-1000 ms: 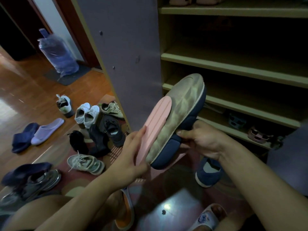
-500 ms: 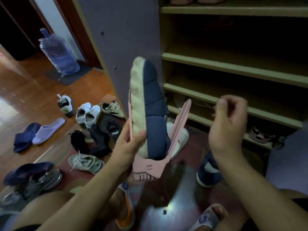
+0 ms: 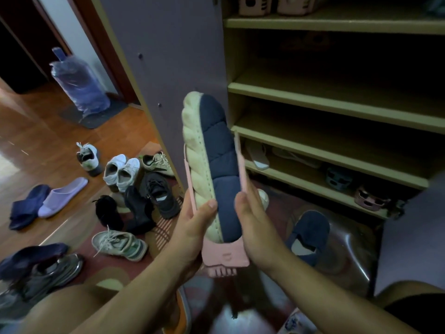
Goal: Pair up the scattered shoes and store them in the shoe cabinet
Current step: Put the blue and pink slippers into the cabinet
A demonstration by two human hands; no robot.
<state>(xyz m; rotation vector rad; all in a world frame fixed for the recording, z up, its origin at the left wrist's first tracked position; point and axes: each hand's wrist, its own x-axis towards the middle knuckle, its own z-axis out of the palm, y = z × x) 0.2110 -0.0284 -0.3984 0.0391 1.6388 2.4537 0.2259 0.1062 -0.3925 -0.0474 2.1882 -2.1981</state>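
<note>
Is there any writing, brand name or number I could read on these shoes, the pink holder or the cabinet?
No text is readable.
pink holder: a small raised mark at its base, too blurred to read.
pale sneaker by the cabinet door: a dark side logo, no letters legible.
patterned sandal at the bottom edge: blue print, blurred.
shelves: no labels visible.

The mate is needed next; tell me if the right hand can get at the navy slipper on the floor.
Probably not yet: the right hand grips the pink shoe rack. The navy slipper lies uncovered just beside that forearm.

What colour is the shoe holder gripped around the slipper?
Pink shoe holder, clearest in the head view.
</note>
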